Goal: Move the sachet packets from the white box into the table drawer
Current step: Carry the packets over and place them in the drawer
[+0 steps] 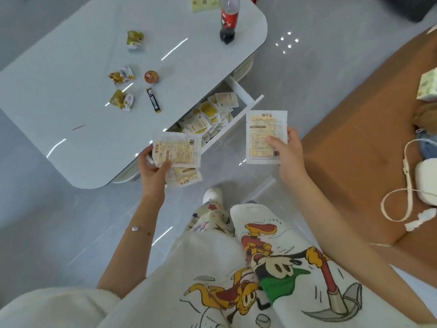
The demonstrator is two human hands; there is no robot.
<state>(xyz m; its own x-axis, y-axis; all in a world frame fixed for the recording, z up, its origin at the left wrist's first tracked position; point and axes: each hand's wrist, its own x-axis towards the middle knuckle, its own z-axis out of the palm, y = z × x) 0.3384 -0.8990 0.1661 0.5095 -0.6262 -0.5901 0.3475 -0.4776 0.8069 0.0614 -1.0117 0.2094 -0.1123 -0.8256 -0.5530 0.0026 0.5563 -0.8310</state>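
My left hand point(153, 168) grips a small stack of white and yellow sachet packets point(178, 152) just in front of the table's near corner. My right hand point(287, 152) pinches a single upright sachet point(262, 129) to the right of the open table drawer point(254, 101). The drawer is pulled out from the white table point(71, 95) and holds a heap of several similar sachets point(208, 117). The white box is not in view.
On the tabletop lie three crumpled snack wrappers point(120, 99), a round lid point(150, 76), a dark stick pack point(153, 100) and a cola bottle point(228, 20). A brown sofa point(354, 150) with a white cable and pouch stands at right. My legs are below.
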